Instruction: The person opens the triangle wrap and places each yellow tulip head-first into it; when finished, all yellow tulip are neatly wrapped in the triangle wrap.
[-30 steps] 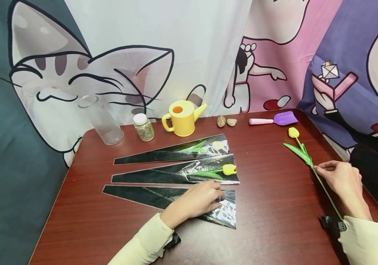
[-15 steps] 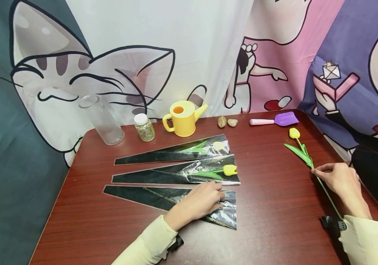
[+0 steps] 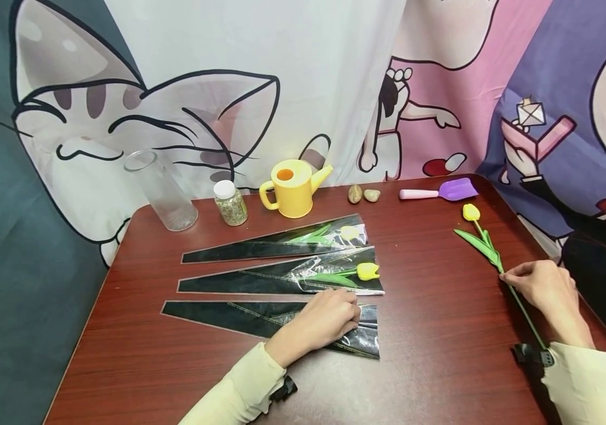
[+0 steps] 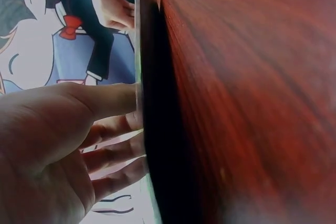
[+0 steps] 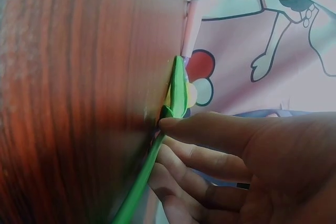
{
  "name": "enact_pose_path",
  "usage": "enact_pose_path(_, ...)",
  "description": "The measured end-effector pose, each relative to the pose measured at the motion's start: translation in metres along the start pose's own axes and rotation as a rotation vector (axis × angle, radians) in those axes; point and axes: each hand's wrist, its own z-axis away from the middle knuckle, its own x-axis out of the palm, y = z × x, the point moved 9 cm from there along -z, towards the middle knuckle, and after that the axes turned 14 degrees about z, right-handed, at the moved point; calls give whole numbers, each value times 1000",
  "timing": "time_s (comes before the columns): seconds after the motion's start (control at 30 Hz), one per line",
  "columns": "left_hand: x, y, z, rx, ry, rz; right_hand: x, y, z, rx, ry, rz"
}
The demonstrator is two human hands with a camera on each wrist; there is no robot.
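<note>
In the head view my left hand (image 3: pixel 329 319) lies over the wide end of the nearest black flower sleeve (image 3: pixel 218 313), its fingers bent on the clear film. The left wrist view shows the thumb and fingers at the sleeve's edge (image 4: pixel 142 77), a dark strip below; the fingertips are partly hidden. At the table's right side my right hand (image 3: pixel 549 295) pinches the green stem of a yellow artificial tulip (image 3: pixel 471 212) just below its leaves. The right wrist view shows thumb and forefinger on that stem (image 5: pixel 139 184), close to the tabletop.
Two sleeves, a middle one (image 3: pixel 260 280) and a far one (image 3: pixel 249 248), each hold a yellow tulip. Behind stand a glass vase (image 3: pixel 177 206), a jar (image 3: pixel 232 205) and a yellow watering can (image 3: pixel 293 192). Two stones (image 3: pixel 363 195) and a purple shovel (image 3: pixel 457 189) lie along the back.
The nearest sleeve has turned slightly, its near right corner shifting up in the head view and its narrow tip down. The right hand has slid slightly on the stem; the tulip stays in place.
</note>
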Motion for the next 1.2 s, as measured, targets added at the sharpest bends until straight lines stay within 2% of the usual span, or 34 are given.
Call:
enact_pose_path(0.47, -8, 2, 0, 0, 93, 11, -9, -2, 2, 3, 99, -45)
enact_pose_path(0.63, -10, 2, -1, -1, 106, 32, -11, -5, 5, 3, 119, -69)
enact_pose_path(0.83, -11, 0, -2, -15, 105, 48, -9, -6, 10, 39, 75, -144)
enact_pose_path(0.93, -14, -1, -3, -24, 112, 50, -6, -6, 13, 77, 28, -221)
enact_pose_path(1.03, -17, -1, -5, -25, 126, 49, -3, -9, 15, 107, -16, -364)
enact_pose_path(1.13, -20, -1, -7, -22, 146, 48, 2, -16, 17, 135, -52, -598)
enact_pose_path(1.2, -22, -1, -9, -20, 160, 46, 7, -23, 19, 146, -74, -809)
